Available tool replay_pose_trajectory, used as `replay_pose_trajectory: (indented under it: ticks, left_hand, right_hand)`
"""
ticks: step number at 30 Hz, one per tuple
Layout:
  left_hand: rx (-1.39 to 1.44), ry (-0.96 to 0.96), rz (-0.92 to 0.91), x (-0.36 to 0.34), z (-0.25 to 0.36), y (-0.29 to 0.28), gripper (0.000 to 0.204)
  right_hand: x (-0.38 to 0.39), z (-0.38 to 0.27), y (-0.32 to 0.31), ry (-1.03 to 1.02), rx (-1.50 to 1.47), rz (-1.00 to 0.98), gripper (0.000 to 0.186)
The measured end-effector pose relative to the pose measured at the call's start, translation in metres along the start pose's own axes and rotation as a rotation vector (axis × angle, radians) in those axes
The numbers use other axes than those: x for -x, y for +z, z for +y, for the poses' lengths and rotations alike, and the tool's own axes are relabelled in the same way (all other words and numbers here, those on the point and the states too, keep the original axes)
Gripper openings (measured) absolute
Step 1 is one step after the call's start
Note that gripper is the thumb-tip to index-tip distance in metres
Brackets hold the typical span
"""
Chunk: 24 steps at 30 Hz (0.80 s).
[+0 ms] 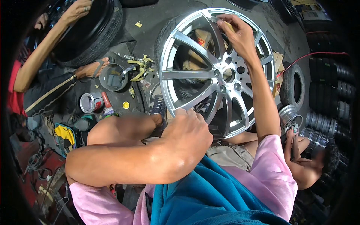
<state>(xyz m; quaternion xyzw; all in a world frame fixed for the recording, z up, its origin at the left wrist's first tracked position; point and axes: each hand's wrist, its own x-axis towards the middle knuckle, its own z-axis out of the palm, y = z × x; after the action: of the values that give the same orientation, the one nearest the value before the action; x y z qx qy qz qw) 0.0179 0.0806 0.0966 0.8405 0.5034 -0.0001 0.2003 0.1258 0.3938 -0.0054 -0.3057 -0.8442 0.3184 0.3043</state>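
A silver alloy wheel rim (191,75) with several spokes is tilted up in front of my knees, a dark tyre partly visible behind its left side. My left hand (187,127) is closed over the near edge of the rim, its fingertips hidden. At the far edge, my right hand (238,33) pinches a small, flat thing with a yellow part (229,26) against a spoke end; its exact kind I cannot make out. A dull grey patch marks the spoke beside those fingers.
To the left stand a bowl (104,83) of grey liquid, a paint can (88,102), a red-handled brush (107,105) and yellow scraps (141,69). A person (56,41) works on a black wheel at far left; another (300,161) sits at right near stacked rims.
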Motion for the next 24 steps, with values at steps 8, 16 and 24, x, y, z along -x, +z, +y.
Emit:
replay_pose_trajectory:
  ticks: [8, 16, 24]
  left_hand:
    - [-0.018, 0.033, -0.022, -0.005, 0.001, -0.006, 0.011]
    - [-0.005, 0.085, -0.153, -0.003, -0.002, -0.015, 0.014]
    - [-0.047, 0.085, 0.02, 0.0, 0.001, 0.001, 0.026]
  right_hand:
    - [-0.039, -0.011, 0.002, -0.053, 0.177, -0.129, 0.03]
    - [-0.043, -0.015, 0.003, 0.008, 0.106, -0.116, 0.025]
    - [-0.046, -0.014, 0.0, 0.02, 0.182, -0.147, 0.026]
